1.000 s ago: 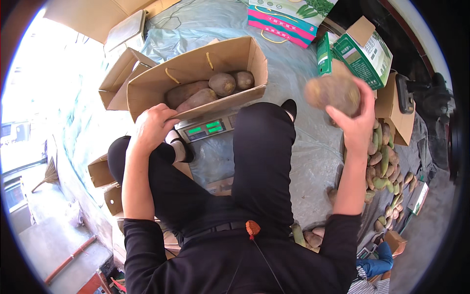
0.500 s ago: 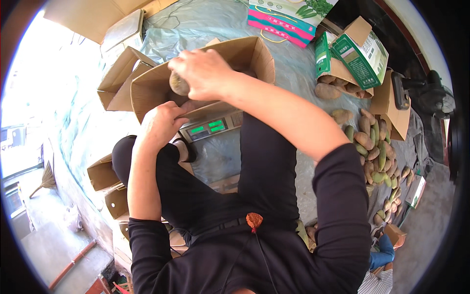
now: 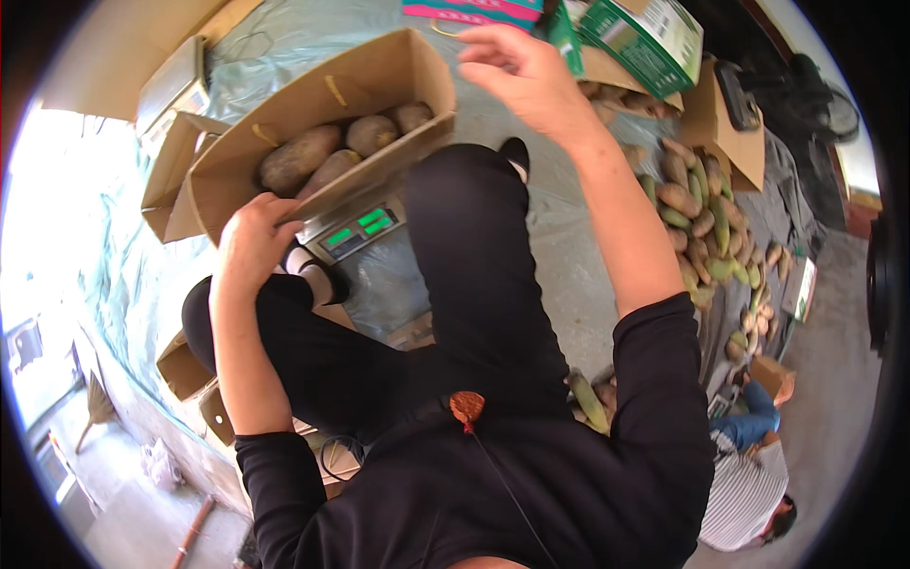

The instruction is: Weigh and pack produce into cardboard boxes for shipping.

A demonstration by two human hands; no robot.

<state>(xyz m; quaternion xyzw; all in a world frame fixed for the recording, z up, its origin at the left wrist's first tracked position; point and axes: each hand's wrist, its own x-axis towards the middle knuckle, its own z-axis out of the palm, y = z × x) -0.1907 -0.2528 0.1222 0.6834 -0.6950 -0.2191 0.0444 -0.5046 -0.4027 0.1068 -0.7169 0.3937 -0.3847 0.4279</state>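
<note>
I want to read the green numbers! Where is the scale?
In the head view, the scale sits upper left of centre, right under the open cardboard box of brown tubers, just beside the left hand gripping the box's near edge.

Daylight glare blows out the left; fisheye edges bend.

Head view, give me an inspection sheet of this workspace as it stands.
Surface: pale plastic sheet over the floor.
Job's things: open cardboard box holding brown tubers, set on a scale with green display.
Clutter: loose tuber pile, green carton, empty boxes.
Hands: left hand grips the box's near edge; right hand raised, empty, fingers spread.
Cables: thin cord on the black top.
Surroundings: another person crouching at lower right.
</note>
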